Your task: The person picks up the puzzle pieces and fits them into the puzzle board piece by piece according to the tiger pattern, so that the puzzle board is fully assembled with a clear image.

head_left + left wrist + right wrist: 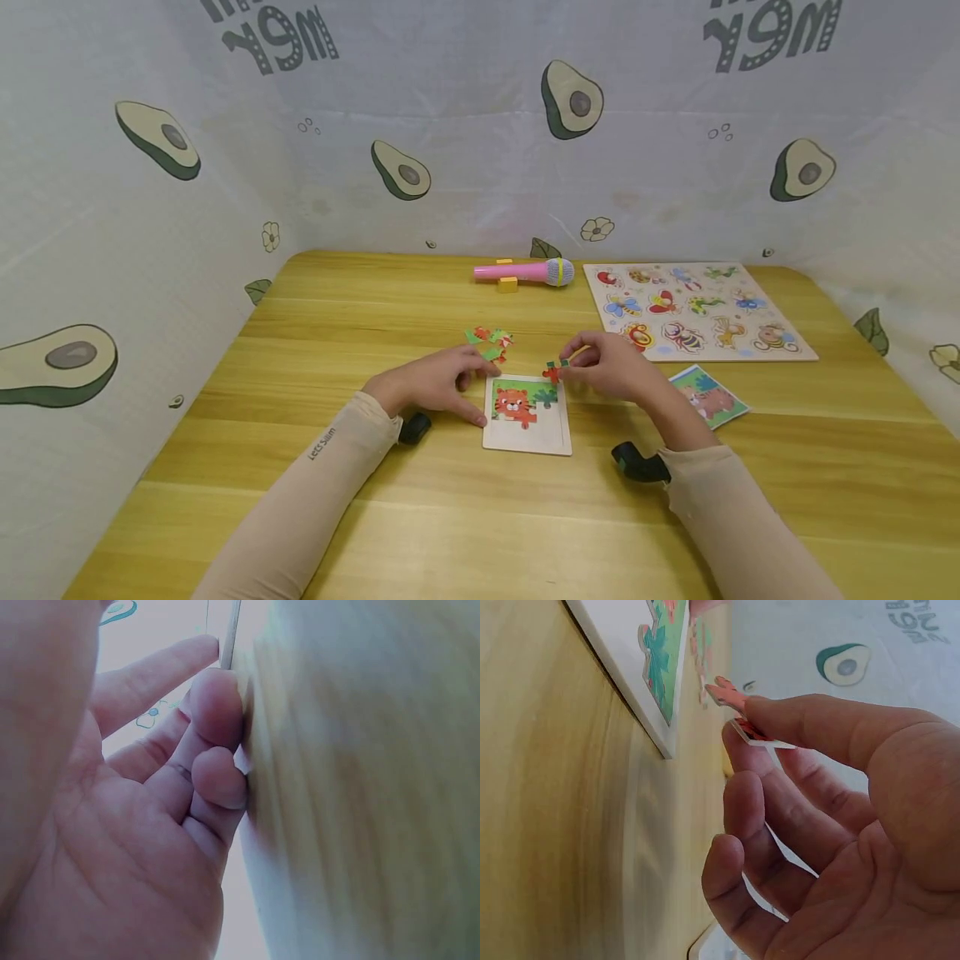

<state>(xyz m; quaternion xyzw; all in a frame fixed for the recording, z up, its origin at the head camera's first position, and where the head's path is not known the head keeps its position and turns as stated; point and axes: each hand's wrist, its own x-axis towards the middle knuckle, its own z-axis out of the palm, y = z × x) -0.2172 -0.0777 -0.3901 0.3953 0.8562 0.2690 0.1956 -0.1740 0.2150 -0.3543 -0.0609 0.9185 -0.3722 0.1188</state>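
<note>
A square puzzle board (523,443) lies on the table, partly filled with pieces showing an orange tiger (513,403) and green foliage. At its left side rests my left hand (438,379), thumb by the left edge and index finger by the top left corner. The left wrist view has its other fingers (217,776) bent against the tabletop. My right hand (611,364) pinches a red puzzle piece (553,373) between thumb and index finger, just above the board's top right corner. In the right wrist view that puzzle piece (754,733) is held clear of the board.
Loose puzzle pieces (491,340) lie behind the board. A picture card (708,395) sits right of my right hand. Farther back are a pink toy microphone (525,272) and a large insect puzzle board (693,312). A patterned curtain (480,167) hangs behind the table.
</note>
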